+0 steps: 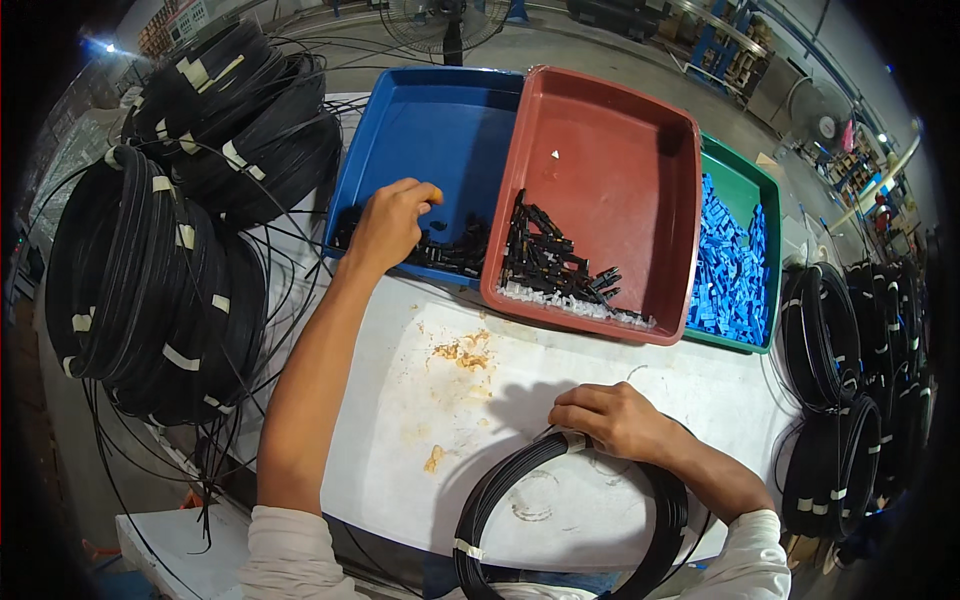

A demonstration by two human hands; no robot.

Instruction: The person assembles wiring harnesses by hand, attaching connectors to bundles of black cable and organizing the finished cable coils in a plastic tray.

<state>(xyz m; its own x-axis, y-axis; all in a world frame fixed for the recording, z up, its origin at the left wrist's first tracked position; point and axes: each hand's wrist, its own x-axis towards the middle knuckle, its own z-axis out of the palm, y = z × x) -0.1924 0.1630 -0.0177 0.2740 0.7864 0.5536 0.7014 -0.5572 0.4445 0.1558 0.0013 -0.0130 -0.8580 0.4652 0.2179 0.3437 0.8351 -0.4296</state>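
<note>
Head view | left hand reaching into blue plastic tray at 11 o'clock, fingers closing over small black plastic connectors | right hand clamping taped black cable coil on white tabletop at 6 o'clock | no connector fitted yet, many coils waiting.

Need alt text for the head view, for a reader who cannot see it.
A person's left hand reaches into a blue tray of small black parts, while the right hand holds a taped coil of black cable on a white table. A red tray, a green tray of blue pieces and stacked cable coils surround them.
</note>
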